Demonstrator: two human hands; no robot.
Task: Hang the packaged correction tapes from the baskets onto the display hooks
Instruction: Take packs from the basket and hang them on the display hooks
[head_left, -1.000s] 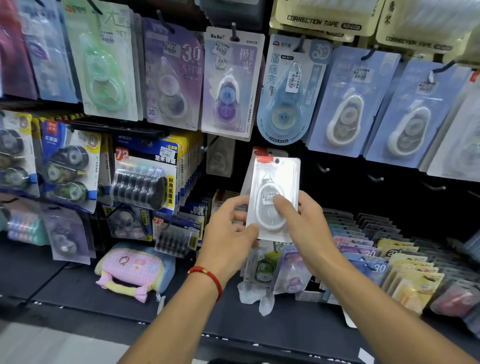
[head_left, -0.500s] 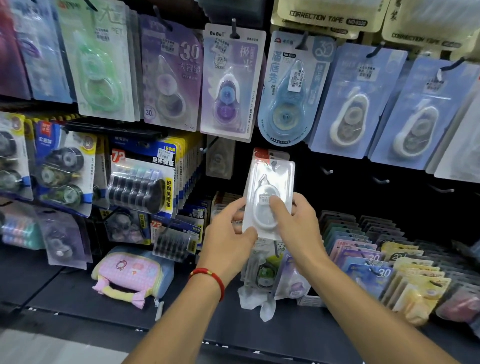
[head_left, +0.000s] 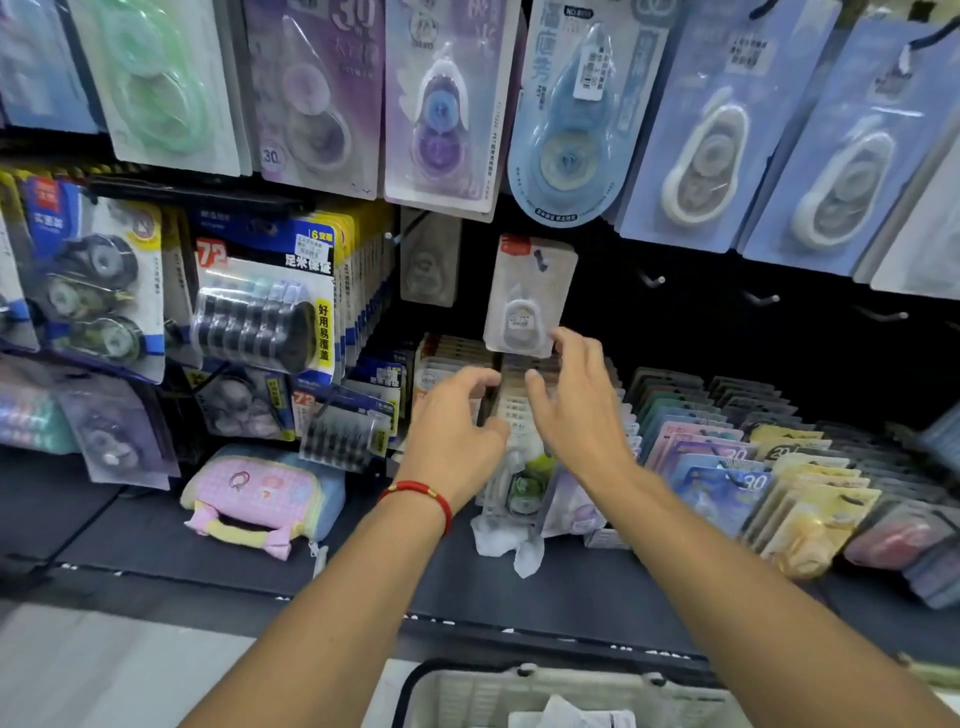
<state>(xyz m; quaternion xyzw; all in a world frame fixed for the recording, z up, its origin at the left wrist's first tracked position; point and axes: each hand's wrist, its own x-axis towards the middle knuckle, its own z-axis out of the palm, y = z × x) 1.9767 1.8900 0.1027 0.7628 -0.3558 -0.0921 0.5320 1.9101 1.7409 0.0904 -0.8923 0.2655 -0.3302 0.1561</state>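
The clear blister pack of correction tape (head_left: 527, 296) hangs on a display hook (head_left: 540, 258) in the lower row of the dark back panel, below the big purple card (head_left: 441, 104). By the look of it, it is light and stiff at the card edges, slick over the plastic bubble — best pinched at the lower corners or side edges, never by the thin punched hole. The right hand (head_left: 574, 405) hovers just under its bottom edge, fingers spread and loosely bent; whether a fingertip touches is unclear. The left hand (head_left: 457, 421) sits lower and left, fingers relaxed, holding nothing. Both forearms reach up over the white basket (head_left: 467, 696) at the shelf's front edge.
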